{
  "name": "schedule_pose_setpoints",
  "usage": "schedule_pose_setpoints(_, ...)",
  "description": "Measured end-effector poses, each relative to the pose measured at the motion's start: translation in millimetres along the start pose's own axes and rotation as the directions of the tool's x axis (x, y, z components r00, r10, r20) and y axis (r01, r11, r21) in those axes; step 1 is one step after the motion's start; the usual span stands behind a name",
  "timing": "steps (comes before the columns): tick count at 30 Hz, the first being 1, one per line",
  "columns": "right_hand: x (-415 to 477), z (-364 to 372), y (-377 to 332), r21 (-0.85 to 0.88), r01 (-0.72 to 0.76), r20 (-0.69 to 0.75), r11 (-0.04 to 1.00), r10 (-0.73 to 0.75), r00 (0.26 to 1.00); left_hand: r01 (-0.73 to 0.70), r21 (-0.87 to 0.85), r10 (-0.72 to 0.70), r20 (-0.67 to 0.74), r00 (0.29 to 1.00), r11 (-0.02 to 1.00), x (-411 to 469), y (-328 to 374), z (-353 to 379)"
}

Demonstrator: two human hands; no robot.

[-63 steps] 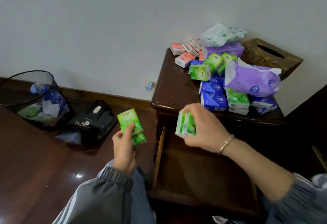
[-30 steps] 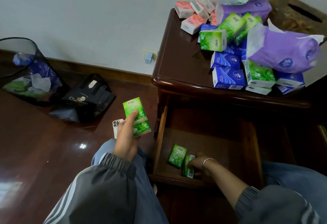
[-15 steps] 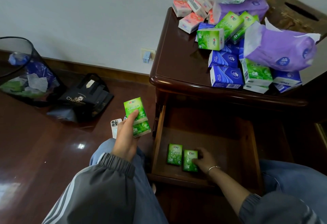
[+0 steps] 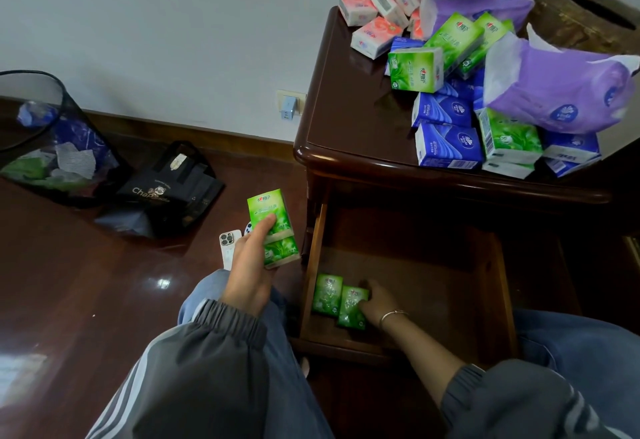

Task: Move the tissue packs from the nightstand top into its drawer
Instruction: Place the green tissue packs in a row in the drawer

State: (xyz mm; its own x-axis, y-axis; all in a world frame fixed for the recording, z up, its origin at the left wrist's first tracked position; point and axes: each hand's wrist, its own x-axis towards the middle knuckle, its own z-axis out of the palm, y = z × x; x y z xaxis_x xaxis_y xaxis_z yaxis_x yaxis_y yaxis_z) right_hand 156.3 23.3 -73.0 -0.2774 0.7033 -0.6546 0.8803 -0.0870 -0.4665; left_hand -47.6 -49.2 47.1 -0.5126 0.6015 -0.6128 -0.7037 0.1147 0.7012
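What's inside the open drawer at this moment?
Two green tissue packs lie flat side by side in the drawer's front-left corner, the right hand resting against the right one. The rest of the floor looks bare; the back, under the nightstand top, is hidden.

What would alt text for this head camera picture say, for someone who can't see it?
A person's right hand rests against two green tissue packs lying in an open nightstand drawer, while the left hand holds two more green packs. Many packs are piled on the nightstand top.
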Motion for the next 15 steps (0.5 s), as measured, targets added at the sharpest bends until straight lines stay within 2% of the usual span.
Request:
schedule_pose_setpoints(3,2,-3,-10,-0.097,0.136,0.020,0.986,-0.135,0.991,-0.009,-0.004,0.009,0.018,1.000,1.000,1,0,-1)
schedule_pose_setpoints(6,1,0,-21,-0.114,0.257,0.164,0.960,-0.236,0.958,-0.016,-0.001,0.016,0.035,0.999,1.000,2,-2,-1)
schedule_pose_setpoints(12,-7,-2,-14,-0.226,0.329,0.362,0.917,-0.234,0.902,0.013,0.021,-0.014,0.062,0.998,1.000,6,-4,-2)
schedule_pose_setpoints(15,-15,-6,-16,-0.158,0.290,0.396,0.944,-0.208,0.894,0.032,0.056,-0.037,0.085,0.996,0.998,4,-5,0)
